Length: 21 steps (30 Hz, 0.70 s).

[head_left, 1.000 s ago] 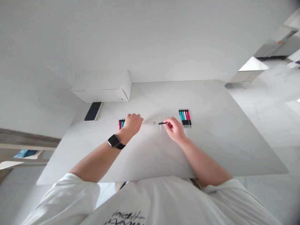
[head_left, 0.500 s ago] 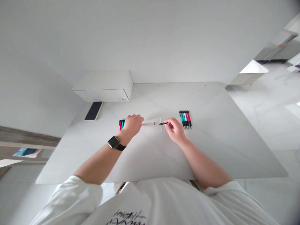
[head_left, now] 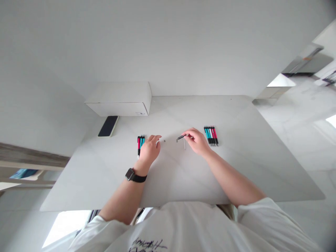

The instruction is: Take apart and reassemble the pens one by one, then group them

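Observation:
My right hand (head_left: 194,140) pinches a small black pen part (head_left: 181,137), seemingly a barrel piece, tilted above the tabletop. Close below its tip lies a tiny dark piece (head_left: 176,140) that looks like a spring. A thin white refill (head_left: 184,144) rests on the table beside the right fingers, its upper end hidden. My left hand (head_left: 151,148) is open, thumb and forefinger apart, just left of a tiny metal piece (head_left: 164,140) on the table. Partly covered by that hand, several pens (head_left: 139,145), red and teal with black grips, lie in a row.
A second row of several pens (head_left: 211,135) in teal, white and red lies to the right. At the back left stand a white box (head_left: 118,108) and a phone (head_left: 108,126). The white table (head_left: 249,168) meets the wall behind.
My left hand has opened, and a tiny metal piece now shows on the table before it. My right hand has brought the black part near the spring-like piece. The view has shifted slightly.

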Available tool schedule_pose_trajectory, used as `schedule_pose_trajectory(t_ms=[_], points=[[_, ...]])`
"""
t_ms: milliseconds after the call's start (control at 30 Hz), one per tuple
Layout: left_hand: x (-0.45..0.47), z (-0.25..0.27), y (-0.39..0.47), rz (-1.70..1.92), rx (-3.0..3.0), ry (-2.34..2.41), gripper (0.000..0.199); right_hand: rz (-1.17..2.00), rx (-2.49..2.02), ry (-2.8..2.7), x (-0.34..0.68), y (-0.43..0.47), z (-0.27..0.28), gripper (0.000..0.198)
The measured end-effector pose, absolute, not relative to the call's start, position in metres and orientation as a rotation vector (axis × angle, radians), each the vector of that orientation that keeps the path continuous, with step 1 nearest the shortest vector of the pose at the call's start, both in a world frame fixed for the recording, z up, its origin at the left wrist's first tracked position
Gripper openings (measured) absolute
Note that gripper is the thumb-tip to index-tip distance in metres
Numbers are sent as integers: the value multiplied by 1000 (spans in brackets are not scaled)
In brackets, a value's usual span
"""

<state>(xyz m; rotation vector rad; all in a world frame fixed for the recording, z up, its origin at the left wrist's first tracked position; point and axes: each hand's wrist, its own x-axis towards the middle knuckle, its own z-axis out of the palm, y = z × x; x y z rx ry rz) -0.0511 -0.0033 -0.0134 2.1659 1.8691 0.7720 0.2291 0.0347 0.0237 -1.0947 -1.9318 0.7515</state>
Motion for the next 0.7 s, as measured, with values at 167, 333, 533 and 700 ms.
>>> schedule_pose_trajectory(t_ms=[167,333,533,700], points=[[-58,-15,-1,789,2126,1845,33,947,-1247,-2113,211,65,31,22],[-62,-12,0,813,2070,1855,35,1031,-1449,-2359,181,101,24,9],[-61,-9,-1,820,2037,1859,36,1057,-1638,-2536,151,126,17,11],[-61,-8,-1,804,2040,1866,36,971,-1704,-2582,140,129,14,11]])
